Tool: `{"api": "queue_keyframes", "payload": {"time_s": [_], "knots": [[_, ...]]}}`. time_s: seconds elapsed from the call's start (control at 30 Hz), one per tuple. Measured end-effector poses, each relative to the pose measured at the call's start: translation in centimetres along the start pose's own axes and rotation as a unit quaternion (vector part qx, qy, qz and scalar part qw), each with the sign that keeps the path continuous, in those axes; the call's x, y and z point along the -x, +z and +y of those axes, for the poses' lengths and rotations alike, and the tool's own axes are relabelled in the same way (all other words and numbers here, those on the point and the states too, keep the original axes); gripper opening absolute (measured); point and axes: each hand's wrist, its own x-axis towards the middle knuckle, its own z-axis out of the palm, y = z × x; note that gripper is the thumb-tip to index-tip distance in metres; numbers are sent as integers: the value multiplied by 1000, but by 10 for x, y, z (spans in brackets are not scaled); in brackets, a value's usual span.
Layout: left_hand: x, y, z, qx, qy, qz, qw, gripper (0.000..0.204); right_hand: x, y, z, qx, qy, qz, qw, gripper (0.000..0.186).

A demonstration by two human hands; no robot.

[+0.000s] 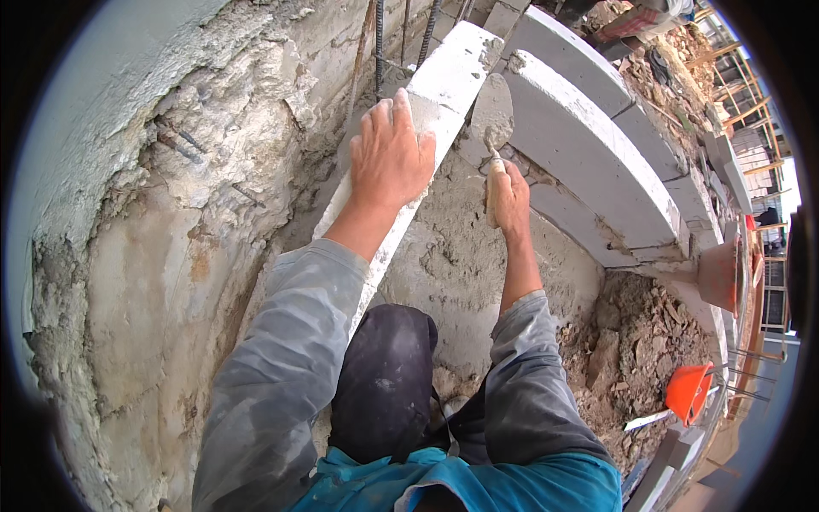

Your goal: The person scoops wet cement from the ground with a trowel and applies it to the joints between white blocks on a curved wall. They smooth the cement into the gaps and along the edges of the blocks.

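Along the top of a long white block (457, 60), which runs diagonally toward my knee, my left hand (388, 158) rests with its fingers gripping it. My right hand (508, 192) holds a trowel (491, 111) by its handle, closed around it. The trowel's mortar-smeared blade points upward beside the block's right side, near its far end. Rough grey mortar (452, 247) covers the surface between the block and the curved row of pale blocks (589, 154).
A broken, rough wall (179, 171) with exposed steel rods (380, 38) stands at left and behind. Rubble (614, 333), an orange bucket (687, 392) and another bucket (717, 273) are at right. Stepped blocks, more debris and timber scaffolding (751, 111) lie beyond.
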Motion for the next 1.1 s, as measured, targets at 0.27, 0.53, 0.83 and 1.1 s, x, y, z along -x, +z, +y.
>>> {"api": "queue_keyframes", "payload": {"time_s": [0.27, 0.53, 0.83, 1.1], "knots": [[1, 11, -8, -22, 16, 15, 1000, 68, 26, 12, 118, 320, 31, 17, 947, 37], [0, 6, -3, -1, 35, 23, 999, 67, 18, -22, 179, 514, 98, -110, 845, 37], [-1, 8, -8, -4, 100, 74, 992, 62, 38, 35, 175, 483, 79, -202, 848, 32], [-3, 10, -4, -11, 103, 85, 991, 62, 74, 59, 170, 256, 149, -168, 940, 37]]}}
